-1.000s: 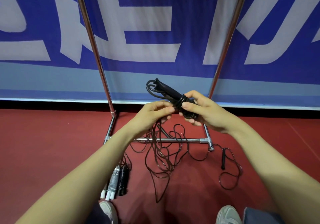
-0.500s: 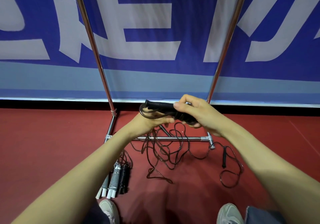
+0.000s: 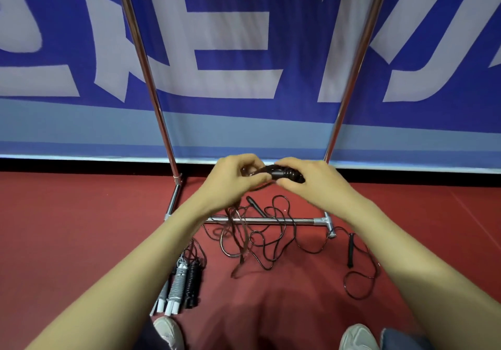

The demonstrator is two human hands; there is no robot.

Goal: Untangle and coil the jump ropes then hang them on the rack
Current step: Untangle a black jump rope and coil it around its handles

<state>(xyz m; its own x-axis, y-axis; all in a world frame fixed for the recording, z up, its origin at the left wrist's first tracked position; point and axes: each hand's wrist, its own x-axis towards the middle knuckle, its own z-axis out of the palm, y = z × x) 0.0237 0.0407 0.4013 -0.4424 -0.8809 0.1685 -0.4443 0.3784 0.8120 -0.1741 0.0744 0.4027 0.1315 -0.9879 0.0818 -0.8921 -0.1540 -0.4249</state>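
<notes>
Held items: your left hand, fingers curled, pinches the dark cord just beside the end of the black handle. Your right hand grips that handle from above, where several turns of cord are wound round it. Both hands are raised in front of the rack, level with the bottom edge of the banner. From the left hand, blurred strands of cord drop to the tangled rope, which lies in loose loops on the red floor and crosses the rack's lower crossbar. Floor items, right: a loose black handle lies near the rack's right foot, and its cord trails in a loop beyond it. Floor items, left: the coiled ropes, grey-white and black, lie side by side and touching, beside the rack's left foot and under your left forearm. Bottom edge: the toes of your two pale shoes.
</notes>
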